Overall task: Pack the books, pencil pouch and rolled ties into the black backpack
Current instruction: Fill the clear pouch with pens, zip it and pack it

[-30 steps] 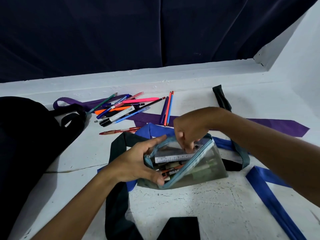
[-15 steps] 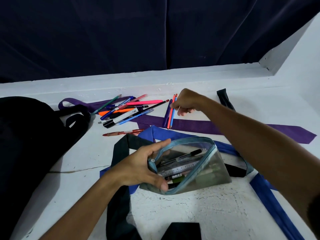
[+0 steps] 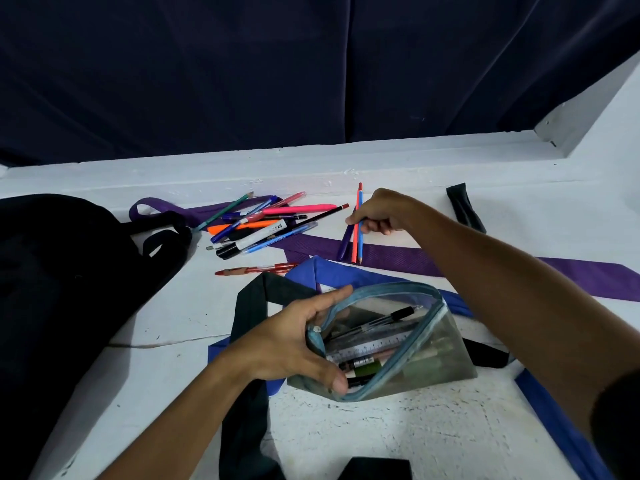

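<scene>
A clear pencil pouch (image 3: pixel 433 362) with a blue zipper lies open in the middle of the white surface, with a ruler and pens inside. My left hand (image 3: pixel 294 337) holds its left end, thumb on the near rim and fingers on the far rim. My right hand (image 3: pixel 377 213) reaches beyond it and pinches a small bundle of pencils (image 3: pixel 355 237), red, blue and purple. The black backpack (image 3: pixel 62 289) sits at the left. Unrolled ties lie flat: purple tie (image 3: pixel 415 261), blue tie (image 3: pixel 554 417) and dark green tie (image 3: pixel 249 306).
A loose heap of pens and markers (image 3: pixel 263 226) lies behind the pouch, with a red pen (image 3: pixel 256 270) apart from it. A rolled black item (image 3: pixel 464 207) is at the back right. A dark curtain (image 3: pixel 311 71) hangs behind the ledge.
My right hand left the pouch, reached back to the pencils near the purple tie and closed its fingers on them. My left hand kept holding the pouch open.
</scene>
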A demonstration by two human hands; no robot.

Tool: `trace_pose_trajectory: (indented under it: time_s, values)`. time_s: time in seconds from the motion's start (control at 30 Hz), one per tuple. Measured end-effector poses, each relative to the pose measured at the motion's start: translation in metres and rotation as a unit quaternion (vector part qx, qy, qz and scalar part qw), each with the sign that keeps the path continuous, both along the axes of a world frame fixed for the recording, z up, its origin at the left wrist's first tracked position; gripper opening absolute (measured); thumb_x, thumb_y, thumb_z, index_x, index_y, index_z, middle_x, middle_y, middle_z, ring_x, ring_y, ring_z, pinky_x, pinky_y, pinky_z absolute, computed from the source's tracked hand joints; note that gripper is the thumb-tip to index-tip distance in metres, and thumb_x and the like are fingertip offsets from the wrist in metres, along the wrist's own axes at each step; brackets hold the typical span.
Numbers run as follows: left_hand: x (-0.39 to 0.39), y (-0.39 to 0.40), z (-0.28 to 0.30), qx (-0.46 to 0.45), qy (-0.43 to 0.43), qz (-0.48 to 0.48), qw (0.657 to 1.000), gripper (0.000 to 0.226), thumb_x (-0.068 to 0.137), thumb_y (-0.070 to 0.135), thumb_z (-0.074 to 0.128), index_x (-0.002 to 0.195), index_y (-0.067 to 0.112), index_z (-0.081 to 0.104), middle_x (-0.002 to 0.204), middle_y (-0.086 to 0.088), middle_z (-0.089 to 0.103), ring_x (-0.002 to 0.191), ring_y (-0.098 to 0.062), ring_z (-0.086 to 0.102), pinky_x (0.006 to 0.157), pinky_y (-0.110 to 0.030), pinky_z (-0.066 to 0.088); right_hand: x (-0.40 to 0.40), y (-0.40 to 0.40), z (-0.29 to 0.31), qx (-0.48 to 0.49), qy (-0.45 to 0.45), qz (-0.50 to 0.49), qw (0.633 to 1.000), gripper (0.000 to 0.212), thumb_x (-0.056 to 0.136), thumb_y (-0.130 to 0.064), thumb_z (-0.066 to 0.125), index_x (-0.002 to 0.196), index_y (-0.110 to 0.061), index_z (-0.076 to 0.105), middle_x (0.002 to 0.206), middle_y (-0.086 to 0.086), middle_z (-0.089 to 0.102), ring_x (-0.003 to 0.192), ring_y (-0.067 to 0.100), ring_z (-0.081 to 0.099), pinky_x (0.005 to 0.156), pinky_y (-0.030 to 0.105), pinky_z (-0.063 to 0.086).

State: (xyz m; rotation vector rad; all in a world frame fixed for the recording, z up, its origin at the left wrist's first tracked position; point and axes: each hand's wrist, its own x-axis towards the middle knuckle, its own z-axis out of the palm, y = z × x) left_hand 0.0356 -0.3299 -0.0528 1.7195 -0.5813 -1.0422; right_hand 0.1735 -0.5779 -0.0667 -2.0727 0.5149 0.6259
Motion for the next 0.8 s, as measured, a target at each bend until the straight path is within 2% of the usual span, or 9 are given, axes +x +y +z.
trace_pose_trajectory:
  time_s: [0.07,0.17,0.3,0.4,0.5,0.6,0.67,0.73,0.8]
  values:
    - [0.0,0.0,0.0,0.006,-0.006,0.004,1.0,0.122,0.038,0.029,0.096,0.143,0.033,0.035,0.131,0.017,0.06,0.126,-0.001,0.052,0.103,-0.017,0.041,-0.002,-0.006,0.0,0.031,-0.003,-0.021,0.999,0.027,0.088,-0.02,0.071,0.068,-0.003,0.062,0.044,0.003,0.055,0.029,0.006,0.033,0.033,0.016,0.025]
    - [0.0,0.0,0.0,0.009,-0.011,0.005,1.0,0.117,0.043,0.023,0.09,0.146,0.03,0.034,0.132,0.017,0.059,0.126,0.0,0.052,0.105,-0.018,0.04,-0.008,-0.016,0.002,0.062,-0.013,-0.047,0.997,0.021,0.085,-0.02,0.074,0.073,-0.004,0.066,0.047,0.003,0.061,0.031,0.003,0.038,0.034,0.013,0.028]
    - [0.002,0.001,-0.002,0.0,-0.004,-0.004,1.0,0.123,0.036,0.041,0.097,0.143,0.035,0.036,0.134,0.015,0.059,0.127,-0.003,0.052,0.105,-0.02,0.04,-0.019,-0.028,0.013,0.103,-0.039,-0.052,0.993,0.022,0.086,-0.024,0.072,0.079,-0.004,0.067,0.054,0.004,0.065,0.036,0.002,0.043,0.037,0.013,0.031]
    - [0.002,0.001,-0.002,-0.005,0.005,0.0,1.0,0.117,0.035,0.043,0.095,0.138,0.041,0.039,0.133,0.012,0.06,0.127,-0.003,0.052,0.102,-0.017,0.041,-0.032,-0.033,0.036,0.202,-0.084,-0.01,0.976,0.019,0.089,-0.025,0.067,0.086,-0.006,0.069,0.063,0.005,0.063,0.044,0.005,0.043,0.045,0.015,0.033]
    - [0.003,0.0,-0.002,-0.003,0.008,0.001,1.0,0.122,0.035,0.043,0.095,0.142,0.037,0.037,0.135,0.01,0.058,0.128,-0.003,0.051,0.103,-0.017,0.041,-0.053,-0.029,0.064,0.256,-0.099,0.088,0.957,0.017,0.092,-0.017,0.06,0.089,-0.004,0.07,0.065,0.006,0.064,0.043,0.006,0.042,0.043,0.015,0.032]
    - [0.003,-0.001,-0.002,0.003,0.007,-0.002,1.0,0.128,0.033,0.046,0.096,0.144,0.035,0.033,0.139,0.013,0.055,0.129,-0.001,0.05,0.104,-0.018,0.04,-0.075,-0.017,0.084,0.191,-0.075,0.227,0.952,0.014,0.091,-0.012,0.061,0.088,-0.003,0.071,0.066,0.007,0.065,0.042,0.006,0.043,0.042,0.016,0.029]
    - [0.002,-0.002,-0.002,0.004,0.011,-0.001,1.0,0.129,0.032,0.045,0.097,0.143,0.037,0.032,0.138,0.013,0.055,0.128,-0.002,0.051,0.104,-0.021,0.042,-0.087,-0.006,0.094,0.096,-0.045,0.34,0.934,0.013,0.089,-0.015,0.065,0.081,-0.007,0.073,0.064,0.005,0.065,0.045,0.007,0.043,0.045,0.02,0.029]
    - [0.002,-0.003,-0.002,0.006,0.01,0.002,1.0,0.128,0.032,0.044,0.097,0.143,0.039,0.033,0.138,0.012,0.056,0.127,-0.005,0.053,0.107,-0.027,0.043,-0.097,0.01,0.097,-0.046,-0.003,0.448,0.893,0.023,0.087,-0.023,0.069,0.064,-0.017,0.071,0.058,-0.002,0.064,0.047,0.008,0.043,0.049,0.023,0.034]
    - [0.002,-0.003,-0.002,0.005,0.011,0.007,1.0,0.127,0.031,0.044,0.098,0.143,0.035,0.038,0.133,0.011,0.061,0.124,-0.008,0.057,0.105,-0.029,0.045,-0.106,0.029,0.094,-0.199,0.035,0.526,0.826,0.034,0.086,-0.03,0.07,0.054,-0.019,0.063,0.049,-0.008,0.061,0.053,0.009,0.048,0.058,0.027,0.041]
